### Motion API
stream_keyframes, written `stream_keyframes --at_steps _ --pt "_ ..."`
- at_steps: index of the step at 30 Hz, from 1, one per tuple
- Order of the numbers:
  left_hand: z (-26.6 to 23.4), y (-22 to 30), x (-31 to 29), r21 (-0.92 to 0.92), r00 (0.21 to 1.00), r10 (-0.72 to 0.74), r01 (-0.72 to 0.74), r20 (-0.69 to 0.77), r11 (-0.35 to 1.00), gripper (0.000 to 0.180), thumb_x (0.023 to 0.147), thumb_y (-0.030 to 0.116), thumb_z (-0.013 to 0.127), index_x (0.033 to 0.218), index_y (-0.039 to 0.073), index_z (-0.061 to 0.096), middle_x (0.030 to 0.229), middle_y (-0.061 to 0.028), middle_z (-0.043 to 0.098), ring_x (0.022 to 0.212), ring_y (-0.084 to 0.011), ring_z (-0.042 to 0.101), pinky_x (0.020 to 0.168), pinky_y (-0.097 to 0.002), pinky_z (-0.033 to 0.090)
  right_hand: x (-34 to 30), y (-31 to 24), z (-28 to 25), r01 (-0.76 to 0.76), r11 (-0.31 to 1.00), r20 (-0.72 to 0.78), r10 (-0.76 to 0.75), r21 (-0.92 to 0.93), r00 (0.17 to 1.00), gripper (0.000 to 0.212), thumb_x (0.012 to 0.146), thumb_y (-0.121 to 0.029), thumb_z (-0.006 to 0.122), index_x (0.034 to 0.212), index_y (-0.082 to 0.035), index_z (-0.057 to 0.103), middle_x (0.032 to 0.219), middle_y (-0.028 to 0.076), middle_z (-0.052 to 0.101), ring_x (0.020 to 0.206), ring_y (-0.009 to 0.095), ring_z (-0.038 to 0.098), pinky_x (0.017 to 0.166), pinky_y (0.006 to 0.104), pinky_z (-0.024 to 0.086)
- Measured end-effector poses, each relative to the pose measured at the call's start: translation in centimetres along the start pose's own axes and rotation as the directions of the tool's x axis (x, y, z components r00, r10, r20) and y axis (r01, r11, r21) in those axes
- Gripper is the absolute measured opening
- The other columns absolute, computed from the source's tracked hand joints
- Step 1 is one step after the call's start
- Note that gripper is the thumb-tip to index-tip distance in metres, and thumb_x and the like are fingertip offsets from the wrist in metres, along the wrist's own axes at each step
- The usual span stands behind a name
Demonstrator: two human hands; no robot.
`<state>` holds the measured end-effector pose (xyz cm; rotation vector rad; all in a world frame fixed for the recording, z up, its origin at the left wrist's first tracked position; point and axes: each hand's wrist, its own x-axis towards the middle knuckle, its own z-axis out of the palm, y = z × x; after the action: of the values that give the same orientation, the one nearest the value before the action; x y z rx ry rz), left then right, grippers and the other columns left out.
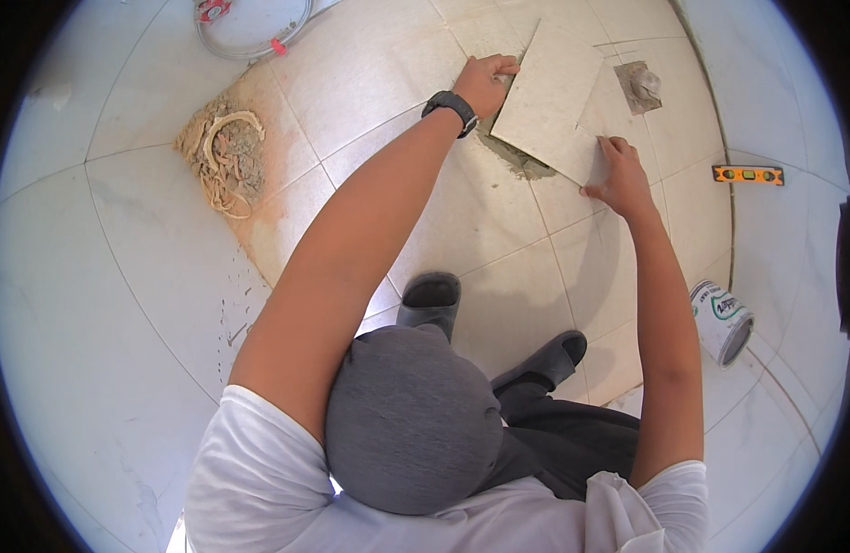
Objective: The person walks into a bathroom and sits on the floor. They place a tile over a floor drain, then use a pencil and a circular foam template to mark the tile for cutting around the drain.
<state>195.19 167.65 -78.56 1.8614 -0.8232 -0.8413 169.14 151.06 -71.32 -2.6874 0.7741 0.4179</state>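
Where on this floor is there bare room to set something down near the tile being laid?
Free: the wide tiles between the mortar pile and the left arm, and floor between the spirit level and can. Crowded: around the loose tile, with left hand, right hand and wet mortar.

Pale tiled floor [121, 304] in bright light, mortar heap [224, 157] lying on it.

Bright, even daylight, soft shadows, pale washed-out glare toward the rim, strong fisheye bending, black corners, focus sharp.
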Motion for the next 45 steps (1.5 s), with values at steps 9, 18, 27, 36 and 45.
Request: stream_keyframes --at_steps 9,18,27,36,45 --pt "-0.1 0.2 -0.3 0.005 1.0 0.025 -0.025 -0.008 1.0 0.056 0.091 -0.003 0.04 0.144 0.003 0.058 0.139 -0.0052 0.067 0.14 -0.0247 0.052 0.121 -0.0363 0.036 -0.1 -0.2 -0.1 -0.029 1.0 0.011 0.029 -0.012 1.0 0.1 0.055 -0.015 0.096 0.145 -0.005 0.053 0.145 0.011 0.053 0.135 0.032 0.05 0.111 0.0404 0.048" --pt "0.0 -0.4 0.3 0.0 0.999 0.035 -0.035 0.019 0.999 0.057 0.091 -0.004 0.04 0.145 0.002 0.057 0.141 -0.0054 0.066 0.141 -0.0233 0.051 0.12 -0.0335 0.035 0.1 0.2 0.0 -0.013 1.0 0.005 0.013 -0.005 1.0 0.101 0.054 -0.015 0.096 0.145 -0.005 0.054 0.145 0.011 0.053 0.135 0.033 0.05 0.11 0.0412 0.048" --pt "0.0 -0.6 0.4 0.055 0.999 0.042 -0.043 0.023 0.998 0.058 0.09 -0.003 0.041 0.145 0.003 0.057 0.14 -0.0055 0.067 0.139 -0.0231 0.053 0.119 -0.033 0.037 0.2 0.7 0.3 0.026 1.0 -0.021 -0.026 0.004 0.999 0.097 0.053 -0.016 0.095 0.141 -0.004 0.056 0.142 0.012 0.055 0.132 0.035 0.051 0.108 0.0422 0.049" --pt "0.4 -0.9 0.5 -0.084 1.0 0.014 -0.015 -0.02 0.996 0.051 0.092 0.004 0.05 0.143 0.0 0.058 0.133 -0.0103 0.071 0.131 -0.0241 0.06 0.115 -0.033 0.04 0.1 0.9 0.2 0.06 0.998 -0.03 -0.06 0.016 0.998 0.095 0.053 -0.019 0.095 0.14 -0.006 0.057 0.14 0.012 0.056 0.129 0.035 0.053 0.106 0.0428 0.051" --pt "3.9 2.7 -0.6 0.64 0.905 0.415 -0.372 0.09 0.673 0.059 0.086 0.044 0.075 0.139 0.022 0.065 0.154 -0.0116 0.05 0.149 -0.034 0.035 0.125 -0.0544 0.018 0.1 1.3 0.6 0.036 0.997 -0.032 -0.038 -0.066 0.999 0.094 0.056 -0.021 0.095 0.139 -0.006 0.056 0.137 0.01 0.055 0.128 0.033 0.054 0.103 0.043 0.054"
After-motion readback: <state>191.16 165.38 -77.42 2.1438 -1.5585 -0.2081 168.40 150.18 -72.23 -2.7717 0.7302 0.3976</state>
